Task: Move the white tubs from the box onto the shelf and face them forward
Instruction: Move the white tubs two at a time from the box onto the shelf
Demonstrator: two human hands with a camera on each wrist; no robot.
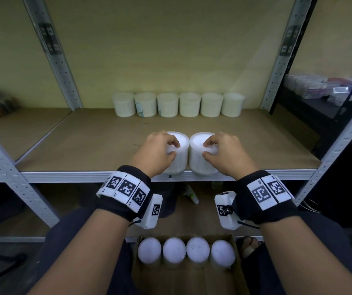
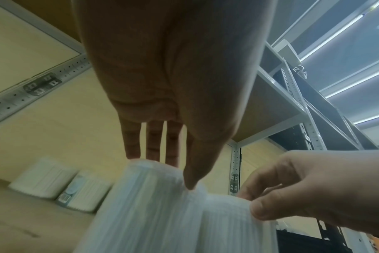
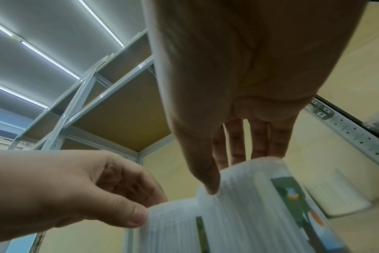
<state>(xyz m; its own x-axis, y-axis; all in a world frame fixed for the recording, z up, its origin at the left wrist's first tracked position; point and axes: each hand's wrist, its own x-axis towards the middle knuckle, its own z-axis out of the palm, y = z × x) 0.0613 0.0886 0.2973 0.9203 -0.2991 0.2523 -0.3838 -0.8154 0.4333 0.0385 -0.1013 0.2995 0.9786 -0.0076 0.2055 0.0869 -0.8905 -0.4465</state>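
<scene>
At the front edge of the shelf point(image 1: 90, 143), two white tubs stand upright side by side, touching or nearly so. Left hand point(image 1: 156, 151) grips the rim of the left tub point(image 1: 178, 160) from above, thumb on the near side, fingers curled over the lid's far side. Left wrist view: thumb tip on the near rim, three fingers slightly spread and reaching down to the far rim; this tub's near wall looks plain white and ribbed, blurred. Right hand point(image 1: 226, 152) grips the right tub point(image 1: 198, 161) the same way, thumb near, fingers curled over the top. Right wrist view: thumb pressed on the near rim, fingers a little apart on the far rim; a green and orange label point(image 3: 292, 196) shows on that tub's side wall, turned to the right, blurred. A thin strip of green print also shows on the left tub there.

Back of the shelf: row of six white tubs point(image 1: 178, 104) upright against the wall, close together; the second from the left shows a bit of bluish label at its lower left edge.

Below the shelf, near the person's lap, an open cardboard box point(image 1: 136, 271) holds four more white tubs point(image 1: 185, 250) in a row, lids up. Both wrists wear black bands with square-code markers point(image 1: 126, 187). Grey perforated uprights point(image 1: 64, 67) frame the bay. Neighbouring bay at right holds blurred packets point(image 1: 317, 86).
</scene>
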